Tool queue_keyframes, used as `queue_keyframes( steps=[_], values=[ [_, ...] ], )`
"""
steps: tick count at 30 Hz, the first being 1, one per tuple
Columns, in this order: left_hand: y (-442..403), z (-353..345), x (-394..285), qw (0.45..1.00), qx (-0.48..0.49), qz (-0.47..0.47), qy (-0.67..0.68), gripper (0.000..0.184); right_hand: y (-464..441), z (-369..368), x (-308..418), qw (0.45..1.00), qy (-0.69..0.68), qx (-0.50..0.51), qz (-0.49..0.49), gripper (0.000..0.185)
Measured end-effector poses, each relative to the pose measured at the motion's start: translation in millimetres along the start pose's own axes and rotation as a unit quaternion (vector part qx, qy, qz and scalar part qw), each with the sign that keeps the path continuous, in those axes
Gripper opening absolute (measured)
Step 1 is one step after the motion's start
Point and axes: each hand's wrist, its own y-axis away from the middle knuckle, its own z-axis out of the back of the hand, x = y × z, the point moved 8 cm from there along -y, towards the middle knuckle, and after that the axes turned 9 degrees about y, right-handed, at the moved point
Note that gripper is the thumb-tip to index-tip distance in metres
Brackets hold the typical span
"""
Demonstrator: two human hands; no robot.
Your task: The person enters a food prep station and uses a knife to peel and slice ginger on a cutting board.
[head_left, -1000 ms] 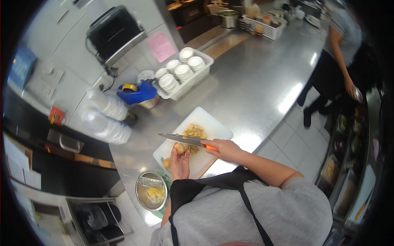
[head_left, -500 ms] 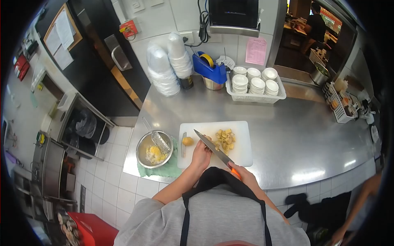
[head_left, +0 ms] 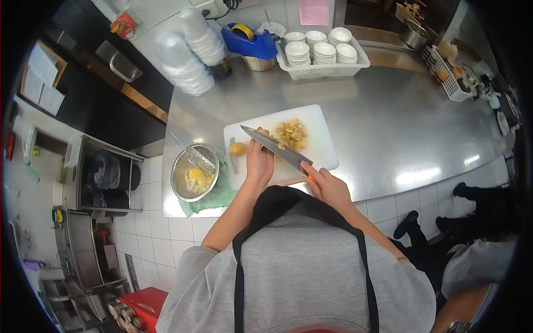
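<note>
My right hand (head_left: 328, 184) is closed round the orange handle of a large kitchen knife (head_left: 280, 151), its blade slanting up and left over the white cutting board (head_left: 317, 117). Just under the blade is my left hand (head_left: 259, 165), fingers curled and partly covered by the steel; what they hold cannot be made out. Beyond the blade lies a pile of yellowish, potato-like chunks (head_left: 291, 135), some with skin on. A whole yellow-brown piece (head_left: 238, 149) rests at the board's left, beside a small slim metal tool (head_left: 234, 162).
A steel bowl (head_left: 175, 180) with a grater (head_left: 201, 160) and grated yellow and white food (head_left: 198, 180) sits on a green cloth (head_left: 221, 195). Behind are wrapped cups (head_left: 191, 64), a blue tape dispenser (head_left: 250, 45) and a basket of white dishes (head_left: 325, 72). Another person (head_left: 477, 266) is close at right.
My view has shifted, so the counter appears higher and slightly left. Both hands and the knife keep much the same place over the board. The person at right shows more.
</note>
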Motion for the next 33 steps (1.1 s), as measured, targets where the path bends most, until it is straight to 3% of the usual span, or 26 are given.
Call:
queue_keyframes(
  steps=[4, 6, 9, 11, 14, 22, 28, 30, 33],
  values=[
    [10.9, 6.1, 12.5, 0.999, 0.036, 0.012, -0.032, 0.035, -3.1, -8.0, -2.8, 0.998, 0.004, 0.001, -0.056, 0.039],
    [25.6, 10.1, 38.1, 0.997, 0.031, 0.072, -0.026, 0.036, -11.3, -14.0, -20.6, 0.995, 0.001, -0.016, -0.103, 0.037],
    [17.3, 11.7, 27.9, 0.995, 0.039, 0.091, -0.002, 0.033, -3.4, -8.5, -21.2, 0.99, -0.061, -0.01, -0.125, 0.038],
    [9.2, 9.8, 10.8, 0.995, 0.064, 0.077, 0.026, 0.032, 9.0, -4.5, -1.3, 0.994, -0.095, -0.031, -0.041, 0.038],
    [6.2, 13.4, 4.8, 0.993, 0.006, 0.098, 0.066, 0.03, 26.1, -1.7, 15.6, 0.994, -0.095, 0.015, -0.058, 0.039],
    [7.3, 13.6, 10.3, 0.991, 0.01, 0.119, 0.062, 0.027, 41.3, -1.0, 15.9, 0.993, -0.091, 0.012, -0.076, 0.041],
    [10.7, 18.8, 19.4, 0.988, 0.037, 0.135, 0.068, 0.028, 29.1, -3.3, 15.4, 0.993, 0.029, 0.027, -0.113, 0.042],
    [23.5, 14.6, 31.2, 0.983, 0.052, 0.167, 0.054, 0.027, 18.3, -5.8, 4.9, 0.992, 0.027, -0.062, -0.102, 0.043],
    [27.7, 10.8, 28.4, 0.977, 0.044, 0.199, 0.063, 0.028, 5.6, 1.4, -3.9, 0.991, 0.002, -0.061, -0.12, 0.043]
  ],
)
